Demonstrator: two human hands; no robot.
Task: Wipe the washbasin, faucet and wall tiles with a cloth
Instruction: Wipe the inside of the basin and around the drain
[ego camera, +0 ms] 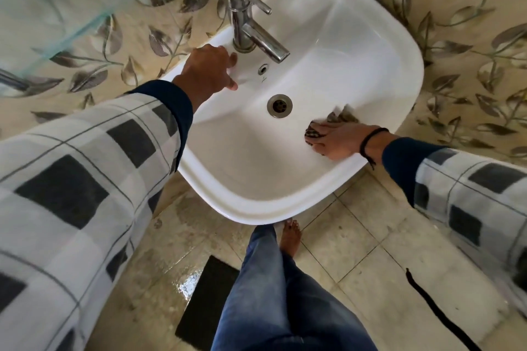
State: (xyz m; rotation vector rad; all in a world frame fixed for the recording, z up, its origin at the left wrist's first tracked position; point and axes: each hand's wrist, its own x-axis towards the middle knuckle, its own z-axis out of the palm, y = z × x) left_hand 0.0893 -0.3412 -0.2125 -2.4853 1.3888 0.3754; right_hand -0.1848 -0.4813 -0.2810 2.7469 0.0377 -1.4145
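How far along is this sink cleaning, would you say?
Probably early to midway. The washbasin looks white, but nothing proves any part finished. In hand: the right hand presses the cloth against the basin's inner side, while the left hand rests by the faucet. To do: faucet and wall tiles, which the cloth is not touching.

White washbasin [242, 174], chrome faucet [245, 25] at back; dark, seemingly patterned cloth [342, 117] inside.
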